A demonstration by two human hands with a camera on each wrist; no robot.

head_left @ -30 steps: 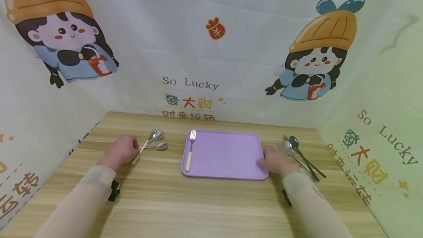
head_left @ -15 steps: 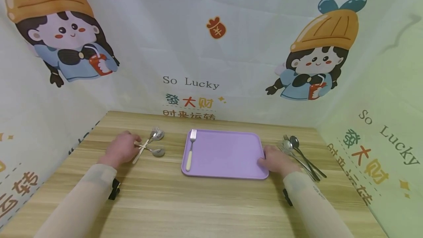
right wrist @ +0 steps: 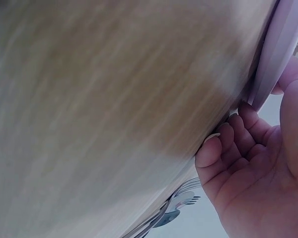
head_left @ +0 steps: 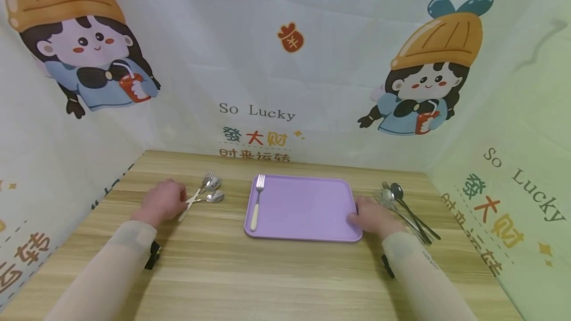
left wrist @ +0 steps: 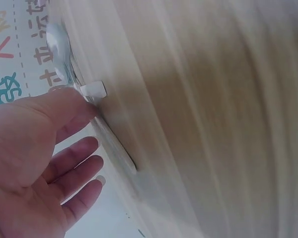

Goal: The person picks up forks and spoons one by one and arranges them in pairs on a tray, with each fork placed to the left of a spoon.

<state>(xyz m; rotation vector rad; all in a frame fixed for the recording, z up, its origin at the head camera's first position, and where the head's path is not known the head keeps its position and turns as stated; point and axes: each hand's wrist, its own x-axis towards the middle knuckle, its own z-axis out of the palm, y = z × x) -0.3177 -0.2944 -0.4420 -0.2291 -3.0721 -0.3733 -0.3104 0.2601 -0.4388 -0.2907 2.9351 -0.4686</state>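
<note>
In the head view my left hand [head_left: 164, 201] pinches the pale handle of a spoon [head_left: 216, 196] between thumb and index finger; the other fingers are loosely bent in the left wrist view. That handle crosses over a pale-handled fork [head_left: 207, 178] lying on the table, and a second spoon [head_left: 214, 183] lies against the fork. My right hand [head_left: 374, 216] grips the right edge of a purple tray [head_left: 308, 209], thumb over the rim and fingers bent beneath it. A fork [head_left: 256, 207] with a cream handle lies along the tray's left side.
Several dark and silver forks and spoons [head_left: 410, 214] lie together right of the tray, beside my right wrist. A printed cloth [head_left: 330, 88] encloses the wooden table [head_left: 267, 281] at the back and sides.
The pinched spoon's bowl swung toward me half a second ago and is now back farther from me, closer to the other spoon. My right hand and the tray have stayed in place.
</note>
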